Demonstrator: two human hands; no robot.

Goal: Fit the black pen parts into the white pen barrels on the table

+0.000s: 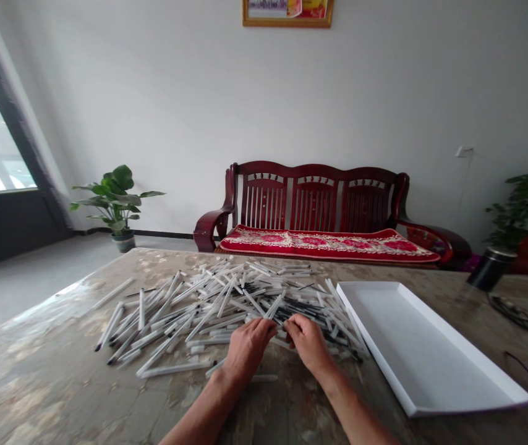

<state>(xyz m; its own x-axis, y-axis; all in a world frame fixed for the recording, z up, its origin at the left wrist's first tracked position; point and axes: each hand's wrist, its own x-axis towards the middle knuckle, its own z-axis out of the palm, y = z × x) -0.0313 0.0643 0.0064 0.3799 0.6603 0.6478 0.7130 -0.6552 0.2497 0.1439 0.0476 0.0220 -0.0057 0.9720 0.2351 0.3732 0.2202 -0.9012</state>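
Observation:
A wide heap of pens and pen parts [208, 309], with translucent white barrels and dark ends and refills, spreads over the table. At the heap's near side my left hand [249, 343] is closed, fingers and thumb pinched around a pen whose dark, thin part points toward the other hand. Just to its right, my right hand [309, 341] is also closed in a pinch, its fingertips close to that pen's end. What lies between the right fingertips is too small to make out. Several white barrels rise behind the left fingers.
A shallow white box tray [431, 346] stands right of the heap on the patterned table [60, 383]. Beyond it are a black cylinder [491, 269] and a dark cable [509, 312]. A red wooden bench [315, 198] and a potted plant [122, 198] are behind the table.

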